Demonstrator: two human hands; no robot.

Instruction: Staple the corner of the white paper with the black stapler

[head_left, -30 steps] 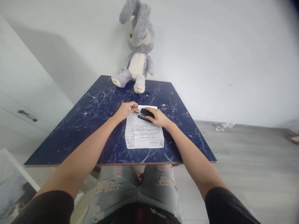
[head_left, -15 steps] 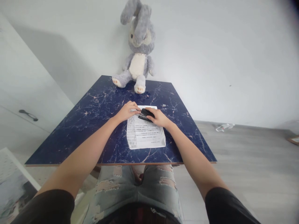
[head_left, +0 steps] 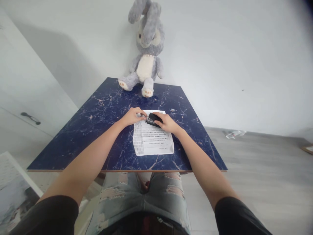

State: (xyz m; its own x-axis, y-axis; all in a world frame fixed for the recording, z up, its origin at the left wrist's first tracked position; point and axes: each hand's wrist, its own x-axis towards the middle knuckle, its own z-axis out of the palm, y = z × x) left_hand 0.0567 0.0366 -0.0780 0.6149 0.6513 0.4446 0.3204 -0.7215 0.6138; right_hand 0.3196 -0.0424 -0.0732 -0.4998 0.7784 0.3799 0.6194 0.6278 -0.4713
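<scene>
A small black stapler (head_left: pixel 155 117) lies in my right hand (head_left: pixel 167 123), with my fingers over its top and my thumb along the near side. Its jaws are parted at the left end, where a bit of metal shows. Just off that end, my left hand (head_left: pixel 133 116) has its thumb and fingertips brought together; whatever is between them is too small to make out. Under both hands lies a printed white sheet (head_left: pixel 156 143), flat and a little creased, its upper part partly covered by hands and stapler.
The sheet rests on a dark blue marble-patterned table (head_left: pixel 97 114). A grey plush rabbit (head_left: pixel 145 67) sits at the table's back edge against the wall. To the left stands a white cabinet with a black handle (head_left: pixel 30 118). A clear plastic wrapper (head_left: pixel 236 134) lies on the floor at right.
The view has shifted slightly. Both hands stay at the stapler in nearly the same position, with only small finger movement at its parted end.
</scene>
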